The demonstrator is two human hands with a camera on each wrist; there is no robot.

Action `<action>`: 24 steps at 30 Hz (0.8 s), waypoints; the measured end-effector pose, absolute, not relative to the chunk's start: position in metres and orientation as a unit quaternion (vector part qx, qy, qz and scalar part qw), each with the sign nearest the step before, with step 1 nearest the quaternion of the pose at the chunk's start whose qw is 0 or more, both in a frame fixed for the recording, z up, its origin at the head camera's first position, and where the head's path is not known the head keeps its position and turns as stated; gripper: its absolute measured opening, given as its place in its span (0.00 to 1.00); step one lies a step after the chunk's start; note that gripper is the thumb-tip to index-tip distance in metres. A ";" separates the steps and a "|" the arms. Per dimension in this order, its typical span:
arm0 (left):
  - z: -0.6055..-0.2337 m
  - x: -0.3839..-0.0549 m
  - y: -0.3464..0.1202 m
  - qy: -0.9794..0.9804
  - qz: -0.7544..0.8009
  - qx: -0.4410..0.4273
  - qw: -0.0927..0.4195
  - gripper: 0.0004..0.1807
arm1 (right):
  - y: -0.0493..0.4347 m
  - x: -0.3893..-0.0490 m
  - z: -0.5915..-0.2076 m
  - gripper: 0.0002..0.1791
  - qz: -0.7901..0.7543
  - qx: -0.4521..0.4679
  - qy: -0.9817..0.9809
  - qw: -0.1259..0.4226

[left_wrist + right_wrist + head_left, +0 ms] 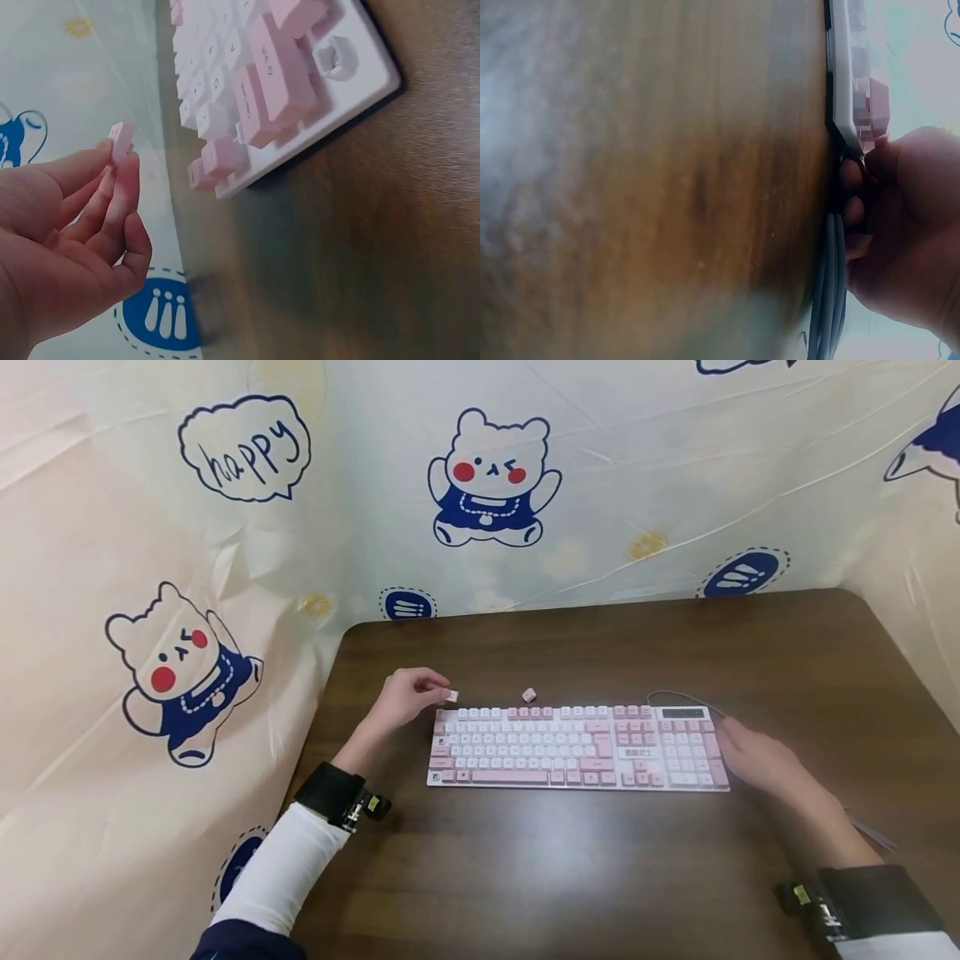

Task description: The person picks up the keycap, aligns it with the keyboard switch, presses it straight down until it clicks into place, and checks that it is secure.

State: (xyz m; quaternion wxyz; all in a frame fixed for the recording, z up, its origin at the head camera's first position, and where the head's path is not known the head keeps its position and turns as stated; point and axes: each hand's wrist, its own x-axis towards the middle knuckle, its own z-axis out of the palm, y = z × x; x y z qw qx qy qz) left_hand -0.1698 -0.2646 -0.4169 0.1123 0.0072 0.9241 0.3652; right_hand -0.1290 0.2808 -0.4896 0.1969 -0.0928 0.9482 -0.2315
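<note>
A pink and white keyboard (525,748) lies flat on the brown table. Beyond its far left corner, my left hand (405,700) pinches a small pale pink keycap (122,142) between thumb and fingertips, held apart from the keyboard. At the keyboard's near left corner in the left wrist view, a bare key socket (336,58) shows without a cap. Another pink keycap (529,695) lies on the table just behind the keyboard. My right hand (757,760) grips the keyboard's right edge, thumb at the side and fingers curled low against it.
A grey cable (686,695) leaves the keyboard's back right and passes behind the right hand. Its bundled length (829,289) lies beside that hand. Patterned cloth (600,485) hangs behind and left of the wooden table (570,860).
</note>
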 end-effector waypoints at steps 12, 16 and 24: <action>-0.432 -0.130 -0.296 0.877 0.444 -0.055 0.176 0.16 | 0.276 -0.128 -0.489 0.31 -0.242 -0.082 0.947 0.193; -0.443 -0.124 -0.294 0.858 0.471 -0.096 0.180 0.18 | 0.277 -0.129 -0.491 0.30 -0.240 -0.079 0.949 0.189; -0.462 -0.119 -0.289 0.843 0.480 -0.159 0.184 0.17 | 0.277 -0.126 -0.491 0.35 -0.241 -0.074 0.947 0.201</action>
